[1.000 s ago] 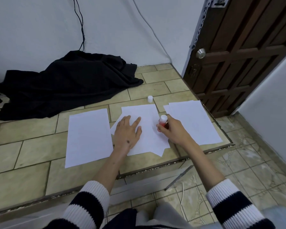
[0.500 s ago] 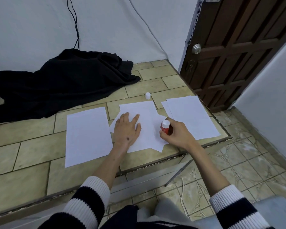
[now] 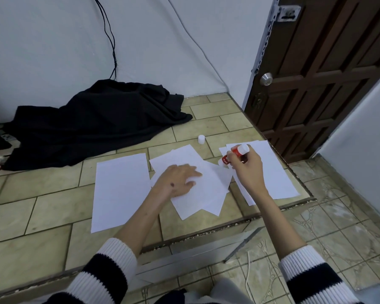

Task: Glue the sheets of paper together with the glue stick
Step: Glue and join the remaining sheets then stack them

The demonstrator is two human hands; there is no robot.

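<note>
Right hand raised above the tiled ledge, fingers curled round a red glue stick, tilted, white end up. Left hand lies flat, fingers spread, pressing the overlapped middle sheets. Single sheet to their left, another stack to their right. White cap stands on tile behind the papers. Black cloth heaped by the wall.

Left hand fingertips motion-blurred
</note>
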